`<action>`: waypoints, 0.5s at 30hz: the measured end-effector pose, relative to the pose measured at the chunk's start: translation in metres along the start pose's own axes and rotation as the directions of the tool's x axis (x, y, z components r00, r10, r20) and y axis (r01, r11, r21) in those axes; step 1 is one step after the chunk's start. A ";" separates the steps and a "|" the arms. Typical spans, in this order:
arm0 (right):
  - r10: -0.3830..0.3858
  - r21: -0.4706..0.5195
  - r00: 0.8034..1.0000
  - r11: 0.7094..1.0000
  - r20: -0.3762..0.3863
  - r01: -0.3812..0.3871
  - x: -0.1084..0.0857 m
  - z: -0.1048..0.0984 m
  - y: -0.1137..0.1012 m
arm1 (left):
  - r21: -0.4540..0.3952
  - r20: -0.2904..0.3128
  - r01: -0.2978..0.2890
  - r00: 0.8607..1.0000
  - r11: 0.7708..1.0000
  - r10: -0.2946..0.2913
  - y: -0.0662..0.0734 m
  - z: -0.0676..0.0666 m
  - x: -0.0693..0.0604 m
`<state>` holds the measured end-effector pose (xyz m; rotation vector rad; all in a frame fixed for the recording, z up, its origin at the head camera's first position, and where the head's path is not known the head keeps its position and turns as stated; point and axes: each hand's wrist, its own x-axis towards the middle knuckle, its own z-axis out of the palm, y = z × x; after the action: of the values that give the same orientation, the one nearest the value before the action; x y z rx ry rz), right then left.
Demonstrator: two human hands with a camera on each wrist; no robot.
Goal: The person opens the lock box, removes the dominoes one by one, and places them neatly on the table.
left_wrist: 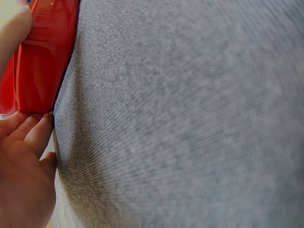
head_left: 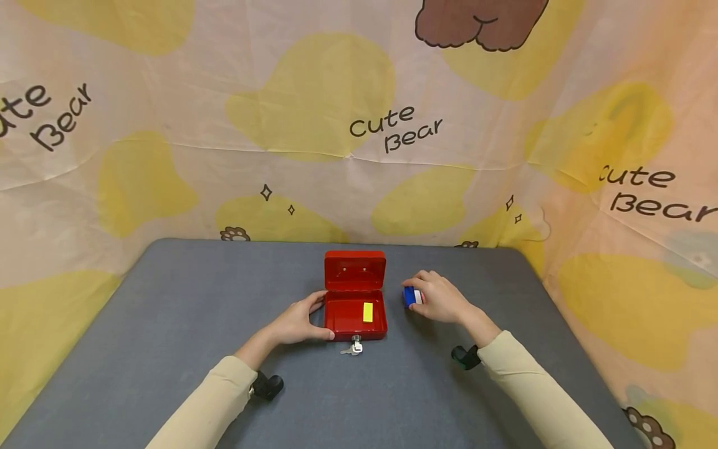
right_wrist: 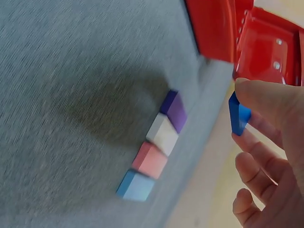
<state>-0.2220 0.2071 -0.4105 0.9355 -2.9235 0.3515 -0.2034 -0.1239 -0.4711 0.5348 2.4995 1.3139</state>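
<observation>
A red metal cash box point(head_left: 343, 317) stands with its lid point(head_left: 355, 262) raised and a yellow block point(head_left: 368, 312) lying inside. My left hand point(head_left: 299, 321) holds the box's left end, its thumb by the front corner and the other fingers along the side. To the right of the box, my right hand point(head_left: 443, 298) pinches a blue block point(right_wrist: 239, 114) between thumb and fingers, lifted off the table. In the right wrist view, a row of blocks lies below it: purple point(right_wrist: 174, 111), white point(right_wrist: 162, 134), pink point(right_wrist: 150, 160) and light blue point(right_wrist: 136, 186).
Keys point(head_left: 353, 348) hang from the lock at the box's front. All of this is on a grey cloth-covered table point(head_left: 168, 324). A printed curtain point(head_left: 314, 93) closes off the back and both sides.
</observation>
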 end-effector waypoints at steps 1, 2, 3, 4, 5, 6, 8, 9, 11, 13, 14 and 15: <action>-0.002 -0.002 1.000 1.000 -0.008 0.002 -0.001 0.000 0.003 | 0.001 0.001 0.002 1.000 1.000 -0.002 0.000 0.000 0.000; -0.006 -0.005 1.000 1.000 -0.017 0.006 -0.003 0.000 0.005 | 0.004 0.001 0.003 1.000 1.000 -0.003 0.000 0.000 0.000; -0.010 -0.007 1.000 1.000 -0.026 0.010 -0.004 0.000 0.008 | 0.006 0.001 0.005 1.000 1.000 -0.005 0.000 0.000 0.000; -0.011 -0.008 0.999 1.000 -0.032 0.011 -0.006 -0.001 0.010 | 0.010 0.001 0.005 1.000 1.000 -0.005 0.000 0.000 0.000; -0.011 -0.007 0.999 1.000 -0.037 0.010 -0.007 -0.001 0.012 | 0.011 0.001 0.008 1.000 1.000 -0.008 0.000 0.000 0.000; -0.008 -0.009 0.999 1.000 -0.039 0.008 -0.008 -0.001 0.015 | 0.010 0.001 0.011 1.000 1.000 -0.011 0.000 0.000 0.000; 0.000 -0.008 0.999 1.000 -0.039 0.000 -0.010 -0.001 0.019 | 0.011 -0.001 0.018 1.000 1.000 -0.018 0.000 0.000 0.000; 0.007 -0.005 0.999 1.000 -0.037 -0.007 -0.011 -0.001 0.020 | 0.011 -0.001 0.021 1.000 1.000 -0.021 0.000 0.000 0.000; 0.021 -0.001 0.999 1.000 -0.033 -0.021 -0.013 -0.002 0.024 | 0.011 -0.001 0.025 1.000 1.000 -0.025 0.000 0.000 0.000; 0.028 -0.004 0.999 1.000 -0.033 -0.028 -0.014 -0.001 0.029 | 0.010 0.000 0.020 1.000 1.000 -0.020 0.000 0.000 0.000; 0.030 -0.009 0.999 0.999 -0.033 -0.030 -0.014 -0.001 0.031 | 0.011 0.001 0.018 1.000 1.000 -0.018 0.000 0.000 0.000; 0.030 -0.012 0.999 0.999 -0.035 -0.030 -0.015 -0.001 0.033 | 0.011 0.002 0.015 1.000 1.000 -0.015 0.000 0.000 0.000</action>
<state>-0.2290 0.2417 -0.4179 0.8756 -2.9080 0.3462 -0.2033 -0.1234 -0.4711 0.5189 2.5060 1.2946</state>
